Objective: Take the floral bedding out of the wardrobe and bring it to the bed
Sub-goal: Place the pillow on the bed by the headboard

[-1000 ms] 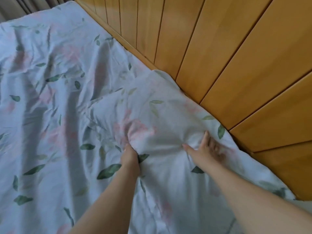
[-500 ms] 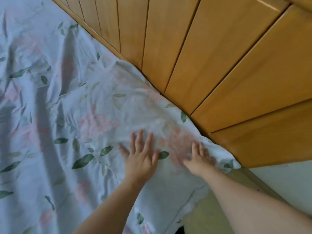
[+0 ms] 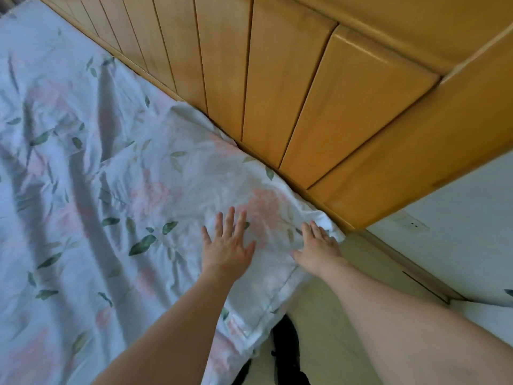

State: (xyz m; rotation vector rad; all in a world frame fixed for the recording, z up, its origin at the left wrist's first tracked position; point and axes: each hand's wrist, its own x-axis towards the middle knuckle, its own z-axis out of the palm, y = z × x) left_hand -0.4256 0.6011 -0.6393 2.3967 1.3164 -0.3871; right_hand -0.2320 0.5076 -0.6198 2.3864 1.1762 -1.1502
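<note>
The floral bedding point(image 3: 91, 207), pale with pink flowers and green leaves, lies spread and wrinkled over the bed, filling the left and middle of the view. Its corner reaches the wooden headboard point(image 3: 299, 87) on the right and hangs a little over the bed's near edge. My left hand point(image 3: 226, 245) rests flat on the fabric with fingers spread, holding nothing. My right hand point(image 3: 317, 247) lies flat on the bedding's corner beside the headboard, fingers extended.
The slatted wooden headboard runs diagonally along the far and right side. A white wall with a socket point(image 3: 413, 225) is at right. Pale floor point(image 3: 333, 329) shows below the bed's corner, with a dark object point(image 3: 286, 348) on it.
My left hand released a bunched fold and opened flat. Both hands slid with the bedding's corner along the headboard toward the bed's end; floor and wall came into view.
</note>
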